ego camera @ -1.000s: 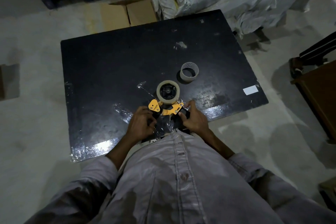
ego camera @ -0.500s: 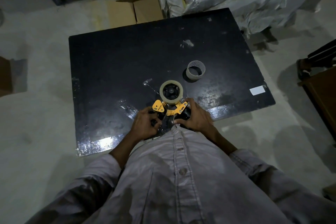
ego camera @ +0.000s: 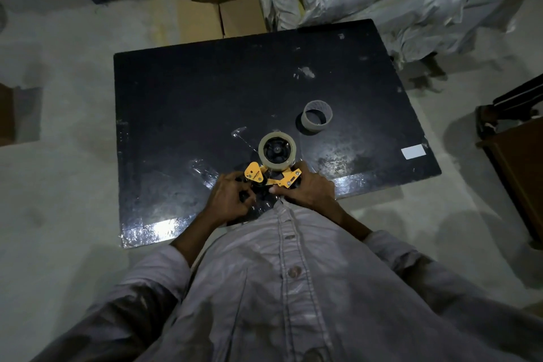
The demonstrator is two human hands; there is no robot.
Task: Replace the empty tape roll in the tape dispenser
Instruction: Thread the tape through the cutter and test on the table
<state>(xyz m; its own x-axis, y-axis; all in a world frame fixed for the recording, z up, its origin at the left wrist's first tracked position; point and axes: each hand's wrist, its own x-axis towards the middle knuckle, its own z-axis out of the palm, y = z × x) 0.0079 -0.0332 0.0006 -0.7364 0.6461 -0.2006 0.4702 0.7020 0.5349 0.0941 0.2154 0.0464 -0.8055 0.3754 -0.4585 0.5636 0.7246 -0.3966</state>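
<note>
Since a moment ago both my hands have closed in tighter around the lower body of the tape dispenser (ego camera: 271,178), which sits at the near edge of the black counter (ego camera: 182,114) right in front of my shirt. My left hand (ego camera: 232,200) is curled with its fingers wrapped around the dark lower left part of the dispenser, just below the yellow triangular plate. My right hand (ego camera: 308,189) is clamped on the right side, with the thumb pressed under the yellow bracket with the screws. Both grips are closed on the dispenser, not loose.

A fresh roll of tape (ego camera: 277,151) is seated on the dispenser's black hub, standing up just beyond my knuckles and touching the yellow frame. Its pale outer band shows all the way round, and the dark wheel fills its middle.

Farther out and to the right, well apart from the dispenser, the empty tape core (ego camera: 317,117) stands on its edge on the counter, a thin grey ring with nothing wound on it.

Crinkled clear tape scraps (ego camera: 202,169) lie stuck to the counter on the left of my hands. A small white label (ego camera: 413,152) sits near the right edge.
</note>
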